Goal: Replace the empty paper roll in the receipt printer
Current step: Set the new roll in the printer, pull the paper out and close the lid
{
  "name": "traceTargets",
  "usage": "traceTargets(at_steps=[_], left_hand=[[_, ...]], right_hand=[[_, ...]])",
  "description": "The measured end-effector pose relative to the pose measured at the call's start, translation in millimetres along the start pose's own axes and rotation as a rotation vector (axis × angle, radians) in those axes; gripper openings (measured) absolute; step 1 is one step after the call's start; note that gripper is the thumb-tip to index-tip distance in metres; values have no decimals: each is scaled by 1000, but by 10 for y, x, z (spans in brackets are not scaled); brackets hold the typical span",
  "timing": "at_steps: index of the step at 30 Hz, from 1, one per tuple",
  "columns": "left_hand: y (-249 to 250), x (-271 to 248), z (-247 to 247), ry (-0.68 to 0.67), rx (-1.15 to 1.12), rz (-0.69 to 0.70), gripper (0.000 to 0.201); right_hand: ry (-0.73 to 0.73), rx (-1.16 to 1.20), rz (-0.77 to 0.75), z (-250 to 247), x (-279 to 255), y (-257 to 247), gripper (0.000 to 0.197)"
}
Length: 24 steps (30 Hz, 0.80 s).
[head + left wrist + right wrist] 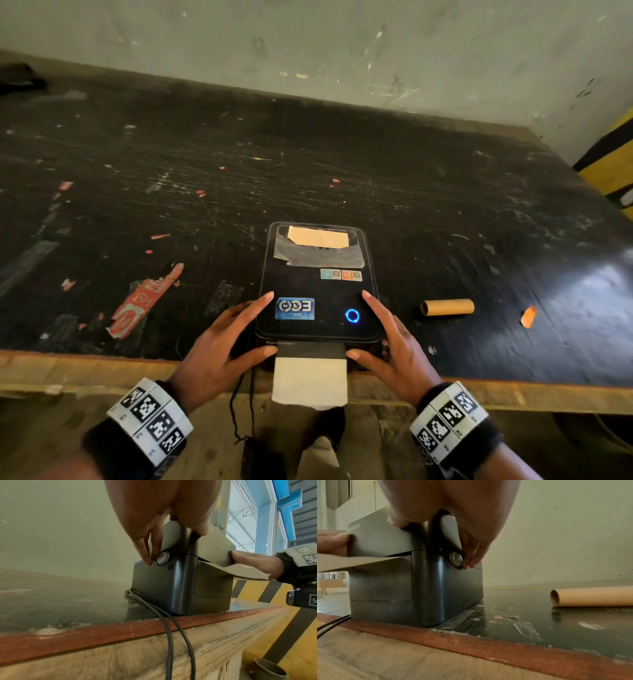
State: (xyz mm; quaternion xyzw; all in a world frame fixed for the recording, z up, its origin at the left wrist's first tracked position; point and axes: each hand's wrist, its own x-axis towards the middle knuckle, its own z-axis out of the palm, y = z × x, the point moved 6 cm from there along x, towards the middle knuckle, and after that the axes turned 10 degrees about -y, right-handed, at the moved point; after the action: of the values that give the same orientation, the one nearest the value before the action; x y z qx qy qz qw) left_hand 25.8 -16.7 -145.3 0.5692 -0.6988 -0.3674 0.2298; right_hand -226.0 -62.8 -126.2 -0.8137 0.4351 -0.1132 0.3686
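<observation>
The black receipt printer stands at the table's near edge with its lid down and a blue ring light lit. A white paper strip sticks out of its front slot. My left hand lies against the printer's left side, thumb on the lid's front, and its fingertips touch a round side button. My right hand mirrors it on the right side, fingertips at the other button. The empty cardboard core lies on the table to the right.
Two black cables run from the printer's left side over the wooden table edge. An orange scrap lies right of the core, and a torn red label is stuck at the left. A yellow-black striped post stands far right.
</observation>
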Motion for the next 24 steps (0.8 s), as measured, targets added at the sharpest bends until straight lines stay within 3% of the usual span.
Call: traceTargets(at_steps=[24], left_hand=[[-20, 16, -2, 5, -38, 18, 78]], right_hand=[[-2, 44, -21, 10, 16, 72, 85]])
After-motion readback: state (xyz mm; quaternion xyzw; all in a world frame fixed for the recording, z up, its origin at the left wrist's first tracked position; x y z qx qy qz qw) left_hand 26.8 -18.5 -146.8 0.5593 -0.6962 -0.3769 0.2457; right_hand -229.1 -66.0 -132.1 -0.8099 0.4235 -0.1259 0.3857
